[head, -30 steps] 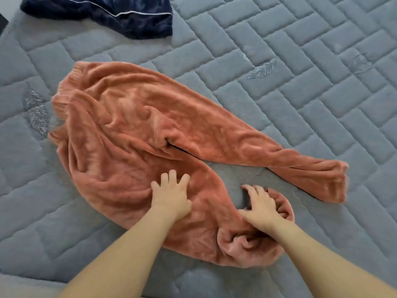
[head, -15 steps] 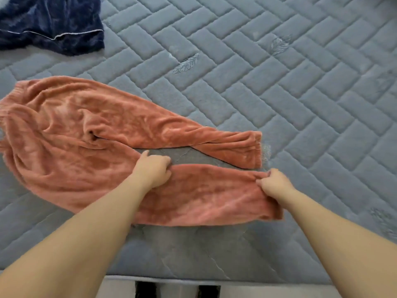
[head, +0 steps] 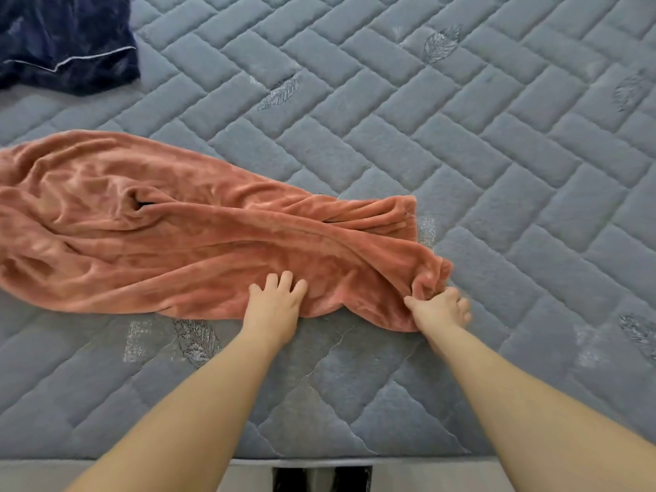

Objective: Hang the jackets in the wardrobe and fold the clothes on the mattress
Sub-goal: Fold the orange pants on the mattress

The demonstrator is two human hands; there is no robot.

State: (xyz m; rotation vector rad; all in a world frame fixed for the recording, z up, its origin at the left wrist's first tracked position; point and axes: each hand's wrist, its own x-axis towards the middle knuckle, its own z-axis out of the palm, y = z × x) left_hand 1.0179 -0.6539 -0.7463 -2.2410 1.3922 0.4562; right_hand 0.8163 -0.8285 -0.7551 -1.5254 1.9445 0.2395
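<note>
The left hand (head: 275,302) lies flat on the near edge of the orange fleece trousers (head: 184,243), its fingers straight and slightly spread, pressing the fabric down against the grey quilted mattress (head: 461,143). Just to the right of it, with a short stretch of cloth between the two, the right hand (head: 440,308) is clenched around the bunched cuff end of the nearer trouser leg, fingers curled into the gathered fabric and the thumb tucked against it. The cloth rises in a small ridge directly beyond the right hand's knuckles. From both hands the trousers stretch away to the left, the waist end running off the left edge of the view. The farther leg lies beyond the left hand, its cuff ending just beyond and slightly left of the right hand; the nearer leg overlaps it there, so the two legs lie partly one on the other. A dark slit shows in the fabric far to the left of the left hand. Well beyond the left hand, in the far left corner, a dark blue garment (head: 67,40) with a thin pale piping line lies on the mattress, apart from the trousers. Both bare forearms reach in over the mattress's near edge.
</note>
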